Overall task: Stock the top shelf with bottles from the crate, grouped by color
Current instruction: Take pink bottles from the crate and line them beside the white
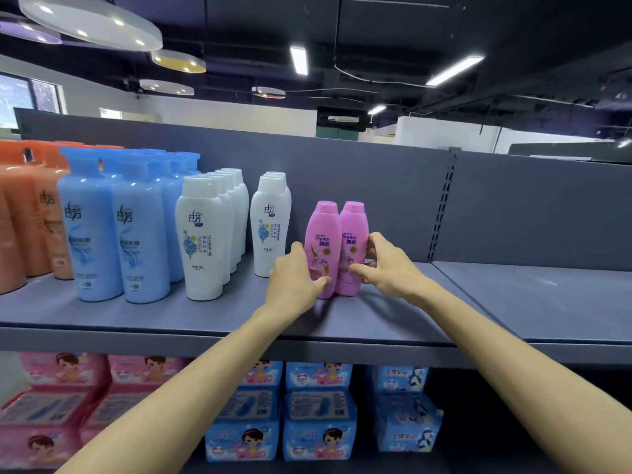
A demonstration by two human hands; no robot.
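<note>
Two pink bottles stand upright side by side on the grey top shelf (376,313). My left hand (294,278) grips the left pink bottle (322,234) low on its body. My right hand (386,265) grips the right pink bottle (354,230) from its right side. To their left stand rows of white bottles (205,237), blue bottles (113,230) and orange bottles (24,206), each colour together. The crate is out of view.
The shelf's right section (547,295) lies beyond a slotted upright (443,206) in the back panel. Below the shelf sit pink packs (58,405) at the left and blue packs (318,412) in the middle.
</note>
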